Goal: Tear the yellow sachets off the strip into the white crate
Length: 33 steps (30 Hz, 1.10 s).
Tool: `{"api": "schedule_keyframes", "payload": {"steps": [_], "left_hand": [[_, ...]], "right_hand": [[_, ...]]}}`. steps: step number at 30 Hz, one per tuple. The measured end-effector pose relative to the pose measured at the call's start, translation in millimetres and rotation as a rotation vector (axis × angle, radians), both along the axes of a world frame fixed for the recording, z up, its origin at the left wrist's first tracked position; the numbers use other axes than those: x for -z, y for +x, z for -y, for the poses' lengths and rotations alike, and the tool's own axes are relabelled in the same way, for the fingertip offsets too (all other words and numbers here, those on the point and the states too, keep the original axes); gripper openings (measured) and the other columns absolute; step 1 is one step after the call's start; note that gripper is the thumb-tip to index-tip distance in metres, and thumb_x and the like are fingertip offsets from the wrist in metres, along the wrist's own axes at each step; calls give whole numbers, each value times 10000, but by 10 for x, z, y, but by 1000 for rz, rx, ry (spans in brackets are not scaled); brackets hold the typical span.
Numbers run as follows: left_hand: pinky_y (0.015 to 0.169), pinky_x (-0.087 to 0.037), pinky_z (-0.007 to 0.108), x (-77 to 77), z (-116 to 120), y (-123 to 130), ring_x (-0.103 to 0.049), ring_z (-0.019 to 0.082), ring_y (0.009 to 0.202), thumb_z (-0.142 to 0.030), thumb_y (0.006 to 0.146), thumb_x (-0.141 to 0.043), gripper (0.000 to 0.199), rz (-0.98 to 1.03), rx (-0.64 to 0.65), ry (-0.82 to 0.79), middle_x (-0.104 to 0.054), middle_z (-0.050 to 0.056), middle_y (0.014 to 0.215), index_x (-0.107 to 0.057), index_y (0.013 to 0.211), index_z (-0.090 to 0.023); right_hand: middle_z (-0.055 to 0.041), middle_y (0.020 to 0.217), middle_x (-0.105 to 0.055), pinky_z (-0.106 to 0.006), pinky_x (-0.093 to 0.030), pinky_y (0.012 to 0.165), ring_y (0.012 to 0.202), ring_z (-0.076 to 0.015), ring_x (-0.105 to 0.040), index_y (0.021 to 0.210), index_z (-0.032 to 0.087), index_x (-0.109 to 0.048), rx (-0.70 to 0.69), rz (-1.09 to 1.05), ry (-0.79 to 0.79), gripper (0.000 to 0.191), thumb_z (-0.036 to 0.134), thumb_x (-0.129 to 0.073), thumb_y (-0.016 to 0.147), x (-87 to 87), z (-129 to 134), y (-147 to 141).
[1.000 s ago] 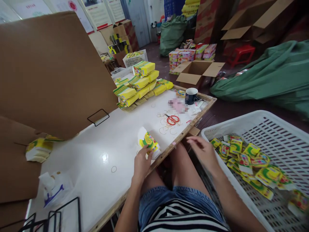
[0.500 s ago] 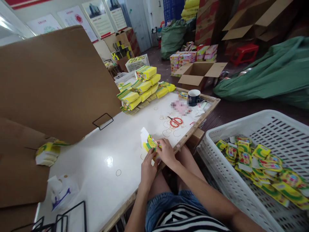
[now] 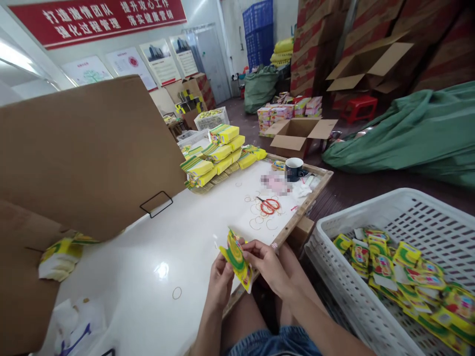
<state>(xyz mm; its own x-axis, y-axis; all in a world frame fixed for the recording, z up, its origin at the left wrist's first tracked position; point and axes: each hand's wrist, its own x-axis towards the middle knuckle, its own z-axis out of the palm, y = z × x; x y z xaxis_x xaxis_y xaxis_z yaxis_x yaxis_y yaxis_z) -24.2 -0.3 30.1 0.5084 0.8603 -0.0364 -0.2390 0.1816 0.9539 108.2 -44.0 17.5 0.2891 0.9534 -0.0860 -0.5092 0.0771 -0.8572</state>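
Note:
Between my two hands is a yellow and green printed carton (image 3: 236, 254), held tilted over the table's near edge. My left hand (image 3: 221, 277) pinches its lower left side. On the right side, the fingers of my right hand (image 3: 261, 257) are closed on the carton's edge. Beyond them on the white table (image 3: 148, 296) lie orange-handled scissors (image 3: 269, 206) among several loose rubber bands (image 3: 256, 223). Bundled stacks of flat yellow cartons (image 3: 218, 153) are piled at the table's far side.
A white plastic basket (image 3: 319, 232) holding several yellow cartons stands at my right. A dark mug (image 3: 294, 170) sits near the far right corner. A tall cardboard sheet (image 3: 92, 158) borders the left side, with a wire frame (image 3: 156, 203) beside it. An open box (image 3: 302, 133) stands beyond.
The carton has been turned, so its broad yellow and green face shows instead of the white flap. Both hands have shifted with it. The view has tilted up.

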Motion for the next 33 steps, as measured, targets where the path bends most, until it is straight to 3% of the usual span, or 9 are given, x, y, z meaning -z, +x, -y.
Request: {"api": "schedule_keyframes", "payload": {"steps": [5,10,12,16,21,24,28,33], "left_hand": [[954,-478,396,34,30,46,-620,309,1109,-529,690,-756,529,-23,-32,84,-692,146,1156,-678,1070,-169],[703,-517,277,62,22,61,-678,204,791,-490,728,-740,451,-95,-143,21,-736,85,882,-671,1014,-148],[629,-491,240,73,8,79,-648,160,685,-486,739,-731,409,-126,-164,30,-719,54,786,-671,950,-140],[664,-488,239,65,-27,108,-644,159,735,-441,751,-731,392,-199,-193,94,-715,45,827,-642,997,-149],[644,-488,241,51,-35,63,-651,162,689,-410,740,-741,325,-281,-167,128,-698,25,741,-588,867,-153],[695,-515,269,29,1,54,-685,181,749,-397,777,-712,392,-242,-110,121,-721,36,822,-494,1026,-187],[755,-537,299,-32,89,68,-707,188,847,-330,818,-688,547,-197,-121,151,-718,46,986,-303,1201,-264],[818,-537,330,-153,144,28,-698,203,930,-317,864,-640,631,-166,38,139,-699,79,1085,-227,1339,-272]], "right_hand": [[-22,739,-684,-267,-470,605,622,-139,-558,877,153,-714,-4,155,-36,428,507,-795,650,2,37,68],[-49,782,-703,-296,-510,654,701,-183,-614,843,150,-697,-46,197,10,386,520,-722,736,21,69,81],[-40,745,-682,-285,-496,648,694,-180,-604,782,153,-660,12,273,16,341,493,-681,780,30,78,63],[14,640,-571,-238,-405,550,560,-119,-489,721,172,-579,169,514,6,228,368,-622,830,53,90,38],[-4,804,-612,-238,-445,601,629,-126,-546,911,190,-573,101,577,55,111,265,-591,831,52,110,97],[-29,933,-630,-259,-494,675,735,-145,-605,1085,213,-513,36,469,102,235,284,-556,865,26,120,164],[-26,956,-610,-257,-509,658,721,-135,-609,1144,230,-479,-1,407,107,292,307,-558,874,-37,143,254],[-43,1008,-604,-249,-504,633,749,-133,-622,1244,232,-477,-152,447,137,379,338,-551,888,-120,166,371]]}}
